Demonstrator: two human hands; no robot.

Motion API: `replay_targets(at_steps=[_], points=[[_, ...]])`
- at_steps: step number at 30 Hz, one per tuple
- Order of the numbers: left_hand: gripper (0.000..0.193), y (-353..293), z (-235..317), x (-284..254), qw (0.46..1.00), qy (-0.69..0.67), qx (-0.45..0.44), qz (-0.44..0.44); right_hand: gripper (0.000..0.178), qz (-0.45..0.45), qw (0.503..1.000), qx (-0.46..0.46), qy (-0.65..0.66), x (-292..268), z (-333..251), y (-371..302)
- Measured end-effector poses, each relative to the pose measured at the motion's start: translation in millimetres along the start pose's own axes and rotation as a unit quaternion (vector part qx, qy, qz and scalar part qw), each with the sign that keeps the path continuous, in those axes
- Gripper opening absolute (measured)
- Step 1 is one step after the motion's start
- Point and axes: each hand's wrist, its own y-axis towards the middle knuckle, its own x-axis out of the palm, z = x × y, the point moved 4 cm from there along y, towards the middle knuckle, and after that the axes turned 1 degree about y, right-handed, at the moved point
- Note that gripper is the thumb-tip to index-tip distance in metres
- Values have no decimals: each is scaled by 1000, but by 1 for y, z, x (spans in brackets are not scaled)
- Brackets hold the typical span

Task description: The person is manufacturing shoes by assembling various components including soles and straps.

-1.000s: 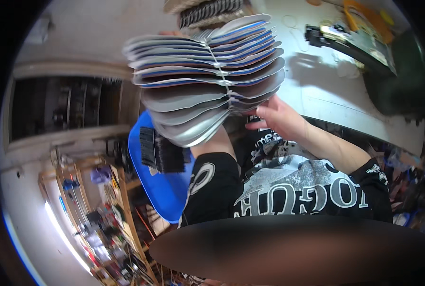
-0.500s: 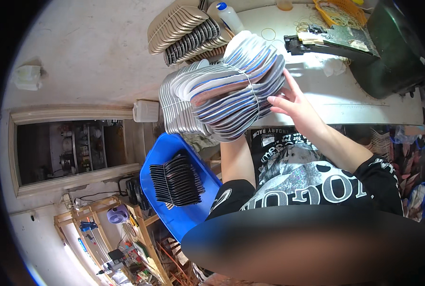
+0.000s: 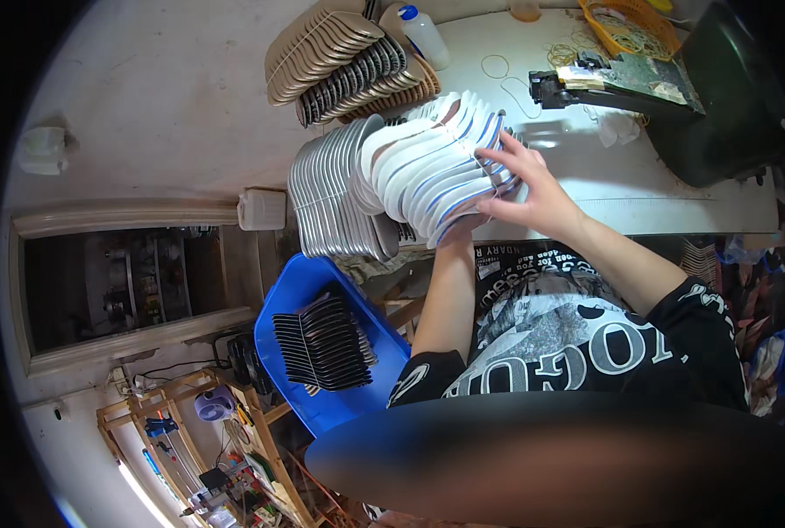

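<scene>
A bundle of white shoe insoles (image 3: 428,180) with blue and reddish-brown edges, bound by a thin band, is held over the near left part of the table. From below, my left hand (image 3: 465,231) supports it; most of those fingers are hidden behind the insoles. At the bundle's right end my right hand (image 3: 533,189) grips the edges near the band, thumb and forefinger apart. Close against its left side is a banded bundle of grey insoles (image 3: 326,189). Behind lie stacked tan insoles (image 3: 318,53) and black ones (image 3: 353,84).
A blue tub (image 3: 384,348) with black insoles (image 3: 322,343) stands below the table's left end. On the table (image 3: 674,211) are a white bottle (image 3: 423,40), loose rubber bands (image 3: 495,67), a yellow basket (image 3: 626,26), a black clamp-like device (image 3: 551,88) and a dark green bin (image 3: 722,97).
The white insole bundle has come lower and nearer and turned, so its white faces show more and its dark edges less. My right hand has shifted slightly left along its end.
</scene>
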Motion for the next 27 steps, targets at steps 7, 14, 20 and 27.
replay_targets(at_steps=[7, 14, 20, 27], points=[[58, 34, 29, -3, 998, -31, -39, -45, 90, -2, 966, -154, -207, 0, -63, -25], [61, 58, 48, 2, 954, 107, -280, -15, 63, -42, 952, -163, -255, 8, -58, -2], [65, 58, 45, -36, 954, 140, -254, 74, 58, -74, 957, -156, -232, 10, -20, 13], [62, 97, 0, -34, 922, 333, -199, 10, 21, -144, 945, -278, -94, 12, -59, -2]])
